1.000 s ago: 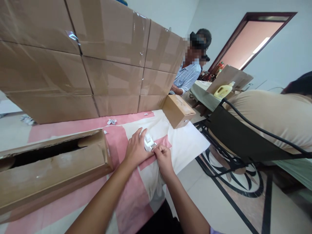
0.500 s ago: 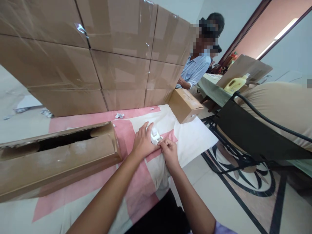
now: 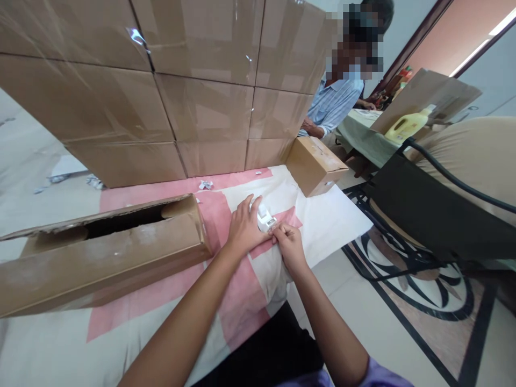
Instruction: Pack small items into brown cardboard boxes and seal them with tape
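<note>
On the pink and white cloth, a small white tape dispenser sits between my two hands. My left hand is closed round its left side, thumb along the near edge and fingers over the far side. At the dispenser's near right end, my right hand pinches thumb and forefinger together. Whatever lies in that pinch is too small to make out. The fingertips of both hands nearly meet there.
Stacked cardboard boxes wrapped in clear film stand ahead. A long opened carton lies left, a smaller box at the far right. Paper scraps dot the cloth. Beyond sits a person; a chair stands right.
The view has shifted, so the scene sits a little further right and higher. Both hands keep the same hold at the tape dispenser.
</note>
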Demonstrator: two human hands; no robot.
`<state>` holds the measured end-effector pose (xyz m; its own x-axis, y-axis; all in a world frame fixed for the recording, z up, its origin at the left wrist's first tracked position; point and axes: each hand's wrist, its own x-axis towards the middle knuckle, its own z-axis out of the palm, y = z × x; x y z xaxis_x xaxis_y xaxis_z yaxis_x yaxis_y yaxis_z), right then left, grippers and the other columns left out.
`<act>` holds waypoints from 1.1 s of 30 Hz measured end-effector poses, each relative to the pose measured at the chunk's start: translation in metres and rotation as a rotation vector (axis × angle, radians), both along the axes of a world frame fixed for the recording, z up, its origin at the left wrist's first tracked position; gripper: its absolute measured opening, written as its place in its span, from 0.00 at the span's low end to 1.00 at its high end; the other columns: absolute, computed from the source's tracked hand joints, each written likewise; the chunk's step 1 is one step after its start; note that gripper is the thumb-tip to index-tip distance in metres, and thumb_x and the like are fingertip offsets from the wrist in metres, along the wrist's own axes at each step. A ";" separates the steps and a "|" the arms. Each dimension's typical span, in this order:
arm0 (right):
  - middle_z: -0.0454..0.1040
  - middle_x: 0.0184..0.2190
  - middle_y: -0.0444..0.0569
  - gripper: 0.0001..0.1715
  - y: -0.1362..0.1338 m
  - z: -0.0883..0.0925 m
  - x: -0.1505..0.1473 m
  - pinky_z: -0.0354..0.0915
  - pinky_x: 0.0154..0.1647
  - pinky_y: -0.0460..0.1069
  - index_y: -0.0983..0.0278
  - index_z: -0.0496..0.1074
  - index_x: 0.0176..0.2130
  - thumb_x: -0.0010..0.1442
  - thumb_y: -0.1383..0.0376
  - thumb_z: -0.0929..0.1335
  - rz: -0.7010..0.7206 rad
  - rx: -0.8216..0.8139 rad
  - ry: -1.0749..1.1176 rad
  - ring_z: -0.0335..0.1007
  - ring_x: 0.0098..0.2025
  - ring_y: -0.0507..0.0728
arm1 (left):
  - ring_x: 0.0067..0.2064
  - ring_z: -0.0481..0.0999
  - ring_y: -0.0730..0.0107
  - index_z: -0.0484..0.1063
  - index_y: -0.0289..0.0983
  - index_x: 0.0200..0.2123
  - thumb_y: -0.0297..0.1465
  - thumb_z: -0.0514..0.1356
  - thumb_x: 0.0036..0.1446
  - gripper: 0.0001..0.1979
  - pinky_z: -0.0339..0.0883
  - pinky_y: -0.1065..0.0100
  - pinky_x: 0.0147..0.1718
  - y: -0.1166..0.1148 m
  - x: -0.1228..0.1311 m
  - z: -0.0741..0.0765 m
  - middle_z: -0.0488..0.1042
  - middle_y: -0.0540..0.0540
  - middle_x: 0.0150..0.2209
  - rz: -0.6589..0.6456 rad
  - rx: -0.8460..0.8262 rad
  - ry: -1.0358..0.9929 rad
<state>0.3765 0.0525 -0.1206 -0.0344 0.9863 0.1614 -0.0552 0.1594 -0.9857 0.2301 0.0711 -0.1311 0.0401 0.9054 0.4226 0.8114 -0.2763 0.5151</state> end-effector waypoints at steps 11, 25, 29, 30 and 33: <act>0.69 0.46 0.54 0.16 -0.021 0.007 0.000 0.65 0.55 0.55 0.62 0.69 0.26 0.63 0.57 0.70 -0.129 0.251 -0.191 0.65 0.58 0.61 | 0.69 0.55 0.45 0.53 0.39 0.66 0.40 0.65 0.54 0.41 0.52 0.47 0.66 -0.004 -0.010 0.007 0.53 0.33 0.68 -0.125 0.116 -0.206; 0.65 0.52 0.56 0.13 -0.019 0.005 0.001 0.65 0.58 0.59 0.61 0.73 0.32 0.64 0.56 0.70 -0.098 0.259 -0.332 0.59 0.65 0.64 | 0.58 0.68 0.57 0.79 0.43 0.38 0.43 0.61 0.63 0.11 0.58 0.52 0.61 -0.015 -0.012 0.020 0.74 0.44 0.53 -0.324 0.250 -0.327; 0.68 0.49 0.54 0.11 -0.015 0.004 0.000 0.66 0.56 0.58 0.61 0.74 0.31 0.62 0.57 0.71 -0.094 0.225 -0.242 0.66 0.58 0.62 | 0.42 0.75 0.65 0.76 0.40 0.33 0.32 0.58 0.66 0.09 0.63 0.56 0.50 -0.018 -0.004 0.024 0.79 0.47 0.38 -0.251 0.447 -0.187; 0.69 0.47 0.54 0.11 -0.014 0.004 0.000 0.67 0.55 0.57 0.61 0.74 0.30 0.61 0.58 0.71 -0.089 0.215 -0.207 0.67 0.56 0.62 | 0.40 0.75 0.66 0.75 0.40 0.33 0.30 0.58 0.66 0.08 0.63 0.56 0.46 -0.021 -0.003 0.029 0.79 0.48 0.36 -0.242 0.498 -0.117; 0.71 0.43 0.51 0.11 -0.013 0.002 0.001 0.68 0.52 0.56 0.62 0.73 0.29 0.59 0.59 0.72 -0.111 0.208 -0.147 0.70 0.49 0.60 | 0.35 0.75 0.68 0.73 0.40 0.34 0.27 0.60 0.63 0.05 0.62 0.59 0.39 -0.040 -0.005 0.058 0.79 0.51 0.34 -0.266 0.686 0.073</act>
<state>0.3776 0.0397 -0.1185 0.0340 0.9317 0.3617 0.1149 0.3559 -0.9274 0.2248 0.0315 -0.0733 0.2712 0.3948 0.8778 0.6975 -0.7091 0.1034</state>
